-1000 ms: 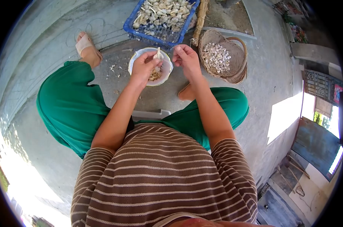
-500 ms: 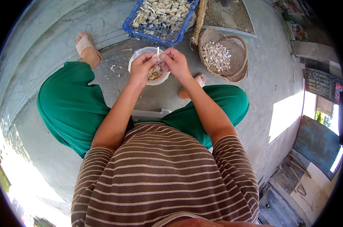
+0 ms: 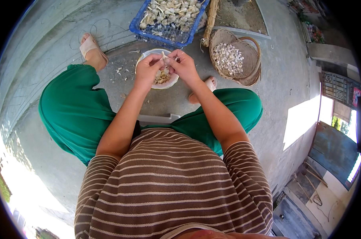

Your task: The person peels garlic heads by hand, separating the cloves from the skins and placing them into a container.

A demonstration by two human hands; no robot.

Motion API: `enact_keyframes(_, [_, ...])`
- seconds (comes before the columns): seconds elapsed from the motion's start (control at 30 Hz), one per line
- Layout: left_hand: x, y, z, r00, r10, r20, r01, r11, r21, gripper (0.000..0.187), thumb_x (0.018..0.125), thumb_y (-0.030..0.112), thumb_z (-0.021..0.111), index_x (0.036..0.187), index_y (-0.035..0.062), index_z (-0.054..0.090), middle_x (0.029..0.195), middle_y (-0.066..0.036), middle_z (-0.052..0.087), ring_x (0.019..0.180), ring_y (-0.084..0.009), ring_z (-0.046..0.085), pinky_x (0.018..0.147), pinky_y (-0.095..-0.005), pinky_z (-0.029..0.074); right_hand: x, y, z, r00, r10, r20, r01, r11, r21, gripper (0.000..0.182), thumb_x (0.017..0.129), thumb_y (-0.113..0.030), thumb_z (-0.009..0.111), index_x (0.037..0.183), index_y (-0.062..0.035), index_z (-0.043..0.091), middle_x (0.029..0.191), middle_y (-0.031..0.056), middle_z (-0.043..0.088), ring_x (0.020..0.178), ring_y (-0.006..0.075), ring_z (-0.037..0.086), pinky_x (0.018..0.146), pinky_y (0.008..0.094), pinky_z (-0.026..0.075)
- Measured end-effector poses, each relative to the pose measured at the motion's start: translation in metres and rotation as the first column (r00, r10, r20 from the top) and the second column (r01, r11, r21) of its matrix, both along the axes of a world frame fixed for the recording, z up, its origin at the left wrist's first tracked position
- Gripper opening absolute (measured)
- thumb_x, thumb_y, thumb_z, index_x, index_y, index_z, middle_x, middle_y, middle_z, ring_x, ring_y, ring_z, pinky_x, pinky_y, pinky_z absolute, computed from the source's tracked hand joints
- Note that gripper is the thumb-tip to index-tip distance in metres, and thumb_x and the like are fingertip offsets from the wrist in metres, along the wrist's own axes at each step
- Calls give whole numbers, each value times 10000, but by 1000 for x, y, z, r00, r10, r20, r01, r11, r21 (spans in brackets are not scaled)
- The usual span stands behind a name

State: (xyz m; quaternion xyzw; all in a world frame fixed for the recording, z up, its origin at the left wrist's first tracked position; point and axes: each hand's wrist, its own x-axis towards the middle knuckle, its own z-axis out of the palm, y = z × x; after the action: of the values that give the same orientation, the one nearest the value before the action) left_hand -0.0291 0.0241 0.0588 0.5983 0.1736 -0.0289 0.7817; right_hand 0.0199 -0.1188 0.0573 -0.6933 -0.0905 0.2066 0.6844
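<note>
Over a white bowl (image 3: 173,81) with brownish peelings inside, my two hands meet at a pale garlic bulb (image 3: 163,56) whose stem points up. My left hand (image 3: 149,68) is closed on the bulb from the left. My right hand (image 3: 183,65) pinches at it from the right, and its fingers partly hide the bulb. Beyond the bowl stands a blue plastic crate (image 3: 135,24) holding whole garlic bulbs (image 3: 170,14). To the right, loose garlic cloves (image 3: 228,59) lie in a wicker basket (image 3: 250,59) with a handle.
A straw bundle (image 3: 210,20) stands between the crate and the basket's far side. White scraps (image 3: 119,71) are scattered on the floor left of the bowl. My sandalled feet flank the bowl. A grey low edge (image 3: 158,118) shows between my knees.
The garlic between my fingers has tilted slightly, and its stem shows shorter and further left. My right hand has shifted a little to the left over the bowl.
</note>
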Motion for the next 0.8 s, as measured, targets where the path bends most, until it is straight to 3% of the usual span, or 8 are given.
enact_keyframes(0.13, [0,2,-7,1000,-4,-5,4,998,-62,197,820,21,625,1006,-41,605,842,-83,635,720,-144,602,662,-263,501,0,-3,1,999,16,-32,-15,1000,24,108,851,-125,630,834,-52,552,630,-7,546,471,45,486,400,192,374])
enact_keyframes(0.3, [-1,1,-9,995,57,-79,-79,946,-315,170,821,21,608,983,-30,605,826,-79,620,687,-141,584,635,-252,487,-2,-5,3,966,27,-257,30,976,215,122,868,-153,614,862,-51,548,627,-4,544,472,58,490,417,191,381])
enact_keyframes(0.43, [2,2,-8,997,43,-69,-67,919,-389,136,835,38,605,963,-5,584,873,-76,603,728,-150,577,646,-268,480,-2,-3,7,964,46,-263,2,984,180,156,887,-190,589,909,-46,533,641,8,553,495,64,502,422,188,384])
enact_keyframes(0.5, [2,3,-3,997,10,-76,-48,855,-517,103,850,92,603,905,27,546,811,-51,563,688,-124,536,616,-246,455,-4,1,5,956,65,-286,8,969,246,175,902,-208,563,941,-44,515,662,18,556,531,65,516,436,186,393])
enact_keyframes(0.63, [0,1,9,987,28,-156,-112,819,-562,140,868,167,594,860,50,518,726,-19,518,623,-115,487,586,-244,425,-5,1,1,959,39,-280,23,976,215,154,909,-191,545,951,-47,511,677,16,552,554,63,521,448,187,399])
enact_keyframes(0.7, [0,1,8,976,-190,-108,179,978,-105,184,889,232,567,861,58,512,678,13,486,591,-123,456,587,-267,413,-4,0,3,971,38,-237,2,986,166,182,911,-193,544,1005,-44,501,687,-1,522,563,63,508,474,185,387])
enact_keyframes(0.73, [0,1,8,976,-189,-108,178,978,-105,184,889,232,567,861,58,512,678,13,486,591,-123,456,587,-267,413,-4,1,4,971,40,-237,0,986,167,182,911,-193,544,1005,-44,501,687,-1,522,563,63,508,474,185,387])
enact_keyframes(0.8, [-1,-1,7,966,-229,-117,246,957,157,238,910,279,533,893,42,525,672,-32,525,591,-178,486,592,-320,423,-6,4,8,976,-10,-220,40,990,134,179,917,-182,526,1020,-36,527,681,-14,506,547,48,467,480,180,367])
